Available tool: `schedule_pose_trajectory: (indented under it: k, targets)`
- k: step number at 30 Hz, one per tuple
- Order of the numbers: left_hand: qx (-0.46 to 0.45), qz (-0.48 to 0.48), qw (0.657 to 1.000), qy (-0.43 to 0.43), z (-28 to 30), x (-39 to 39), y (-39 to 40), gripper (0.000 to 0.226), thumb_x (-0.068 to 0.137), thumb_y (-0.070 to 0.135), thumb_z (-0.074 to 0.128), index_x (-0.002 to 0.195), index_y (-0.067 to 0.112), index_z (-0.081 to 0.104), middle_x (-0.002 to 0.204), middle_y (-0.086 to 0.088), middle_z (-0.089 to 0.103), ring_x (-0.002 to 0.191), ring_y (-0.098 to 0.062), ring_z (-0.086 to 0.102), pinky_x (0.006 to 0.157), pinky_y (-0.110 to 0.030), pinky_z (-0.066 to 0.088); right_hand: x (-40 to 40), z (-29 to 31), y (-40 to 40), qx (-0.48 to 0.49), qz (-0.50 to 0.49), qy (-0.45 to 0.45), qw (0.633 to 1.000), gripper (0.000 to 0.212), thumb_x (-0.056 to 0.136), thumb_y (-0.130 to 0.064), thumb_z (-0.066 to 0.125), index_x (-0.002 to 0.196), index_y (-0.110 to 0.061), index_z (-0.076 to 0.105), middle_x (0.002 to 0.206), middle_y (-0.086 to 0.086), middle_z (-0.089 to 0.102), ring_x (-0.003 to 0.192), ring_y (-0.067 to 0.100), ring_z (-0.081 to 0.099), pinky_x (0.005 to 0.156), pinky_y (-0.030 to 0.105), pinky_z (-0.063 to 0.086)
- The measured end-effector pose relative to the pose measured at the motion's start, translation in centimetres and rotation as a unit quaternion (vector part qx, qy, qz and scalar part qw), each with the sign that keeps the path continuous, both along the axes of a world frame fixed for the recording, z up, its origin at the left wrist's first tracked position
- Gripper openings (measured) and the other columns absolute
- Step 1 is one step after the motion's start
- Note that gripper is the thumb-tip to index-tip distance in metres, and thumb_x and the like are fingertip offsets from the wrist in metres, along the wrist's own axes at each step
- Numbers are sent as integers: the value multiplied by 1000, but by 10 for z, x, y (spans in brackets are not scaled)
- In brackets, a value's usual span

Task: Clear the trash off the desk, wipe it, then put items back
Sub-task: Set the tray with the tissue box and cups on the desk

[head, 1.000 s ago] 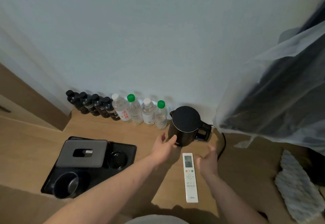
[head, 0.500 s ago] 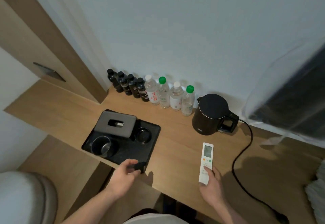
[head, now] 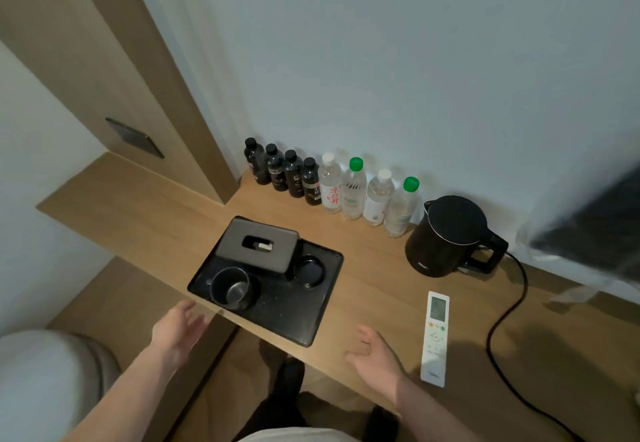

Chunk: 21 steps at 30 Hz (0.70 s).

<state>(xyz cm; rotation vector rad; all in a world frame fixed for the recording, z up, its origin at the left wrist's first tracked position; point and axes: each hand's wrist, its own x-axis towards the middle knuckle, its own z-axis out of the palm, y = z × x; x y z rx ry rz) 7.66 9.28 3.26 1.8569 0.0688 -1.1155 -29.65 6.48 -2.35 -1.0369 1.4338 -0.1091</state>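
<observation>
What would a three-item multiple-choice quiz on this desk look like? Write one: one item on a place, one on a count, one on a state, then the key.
1. Where does the remote lie?
A. on the black tray
B. on the bare desk, right of the tray
C. behind the bottles

2. How many bottles have green caps?
A. two
B. four
C. none

3. What are the hands doing?
A. both grip the kettle
B. the right hand holds the remote
C. both are open and hold nothing

Key:
1 B: the remote rests on the desk wood between the tray and the kettle's cord.
2 A: the bottles show two green caps, two white and four black.
3 C: the left hand and right hand hover with fingers spread near the desk's front edge; the kettle stands untouched.
</observation>
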Motion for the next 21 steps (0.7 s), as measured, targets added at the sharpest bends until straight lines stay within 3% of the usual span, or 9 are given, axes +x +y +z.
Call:
schedule_pose_trajectory:
  k: [3,6,8,10,12,14,17,20,21]
  targets:
    - [38,3,997,61,-20,16,-15,43,107,21,55,148,14,48,159,-16,40,130,-36,56,103,-46,54,33,-22,-3,27,-66,15,997,72,93,-15,74,156,-21,39,156,4,46,139,24,47,119,39,38]
    - [35,-24,994,98,-30,31,-31,41,107,26,56,144,13,47,133,-15,54,123,-35,58,101,-48,55,64,-44,-6,56,-133,4,990,67,92,-14,74,152,-20,44,148,8,52,131,27,54,112,43,45]
    - [33,-53,991,117,-38,45,-41,33,108,30,53,135,10,52,113,-13,59,117,-33,59,104,-49,53,80,-55,-10,74,-168,-5,983,66,91,-12,75,149,-20,47,136,7,61,113,26,65,91,42,56]
    - [33,-78,987,138,-43,58,-48,30,109,31,49,128,9,57,106,-14,60,108,-31,57,105,-47,51,98,-63,-13,95,-196,-16,976,59,91,-9,75,144,-17,49,120,4,69,96,26,71,72,37,56]
    - [41,-98,985,136,-41,67,-56,24,109,29,48,117,10,60,98,-13,58,93,-27,56,91,-41,52,113,-70,-14,87,-220,-7,972,49,93,-6,73,136,-14,51,106,1,70,88,26,71,67,34,54]
    - [56,-105,984,134,-40,73,-63,20,110,25,46,109,12,61,91,-12,56,82,-23,53,77,-36,49,124,-72,-17,73,-238,28,968,48,92,-6,74,133,-13,50,102,-1,67,88,23,68,68,34,53]
    - [48,-113,977,175,-46,85,-75,30,112,27,41,124,8,59,98,-15,60,87,-28,57,62,-33,54,137,-61,-22,62,-265,39,962,44,93,-2,71,131,-16,52,108,4,64,99,28,67,79,38,56]
    - [37,-102,970,216,-53,95,-89,40,111,35,40,133,5,54,118,-21,64,100,-33,62,68,-34,60,148,-55,-35,65,-293,8,954,44,96,5,64,128,-19,46,117,7,60,106,31,62,83,39,55]
    - [38,-100,969,223,-52,95,-94,41,111,36,40,134,4,53,119,-21,63,103,-33,62,74,-36,60,150,-56,-39,66,-296,1,953,45,95,5,64,127,-19,45,119,7,60,108,30,61,91,44,55]
